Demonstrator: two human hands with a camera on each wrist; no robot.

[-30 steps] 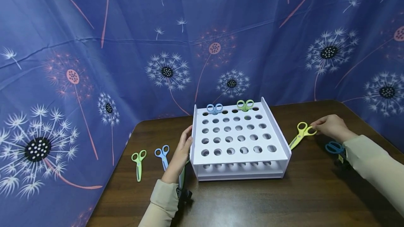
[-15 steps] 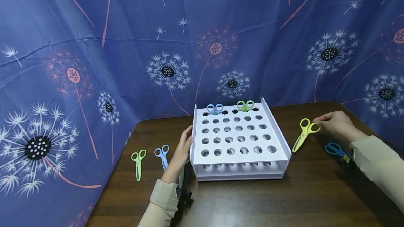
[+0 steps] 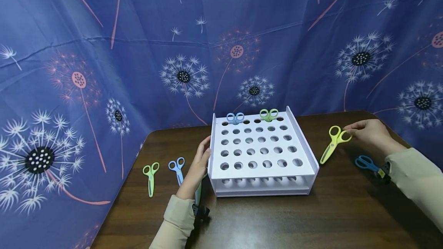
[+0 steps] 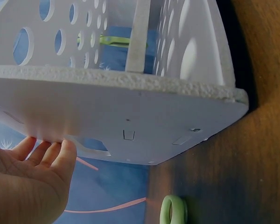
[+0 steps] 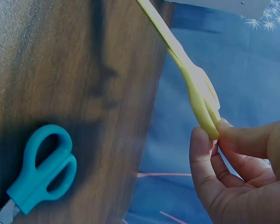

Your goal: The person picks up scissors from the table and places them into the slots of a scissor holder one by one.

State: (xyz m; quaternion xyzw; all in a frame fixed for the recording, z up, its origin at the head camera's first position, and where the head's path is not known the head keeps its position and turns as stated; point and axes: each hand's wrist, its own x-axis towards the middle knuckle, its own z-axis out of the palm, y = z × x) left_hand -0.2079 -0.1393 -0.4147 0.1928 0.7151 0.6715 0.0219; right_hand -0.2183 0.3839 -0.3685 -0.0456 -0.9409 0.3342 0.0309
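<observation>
My right hand [image 3: 372, 136] pinches one handle loop of the yellow scissors [image 3: 333, 143] between thumb and fingers. In the right wrist view the scissors [image 5: 200, 100] hang above the wood, blades pointing away from the hand [image 5: 242, 168]. My left hand [image 3: 196, 166] rests on the left side of a white rack [image 3: 257, 172] with rows of round holes. The left wrist view has its fingertips [image 4: 64, 151] against the rack's side panel [image 4: 107, 112], the fingers mostly straight. Blue scissors [image 3: 235, 118] and green scissors [image 3: 268, 115] stand in the rack's back row, loops up.
Green scissors [image 3: 150, 178] and blue scissors [image 3: 177, 170] lie left of the rack; another green pair [image 3: 198, 194] is partly hidden by the left wrist. Teal-handled scissors [image 3: 367, 163] lie under the right forearm. A blue dandelion-patterned cloth [image 3: 294, 68] hangs behind the dark wooden table [image 3: 263, 222].
The right hand has drawn the yellow scissors slightly rightward, away from the rack, so their blade tips now show. The left hand and rack stay in place.
</observation>
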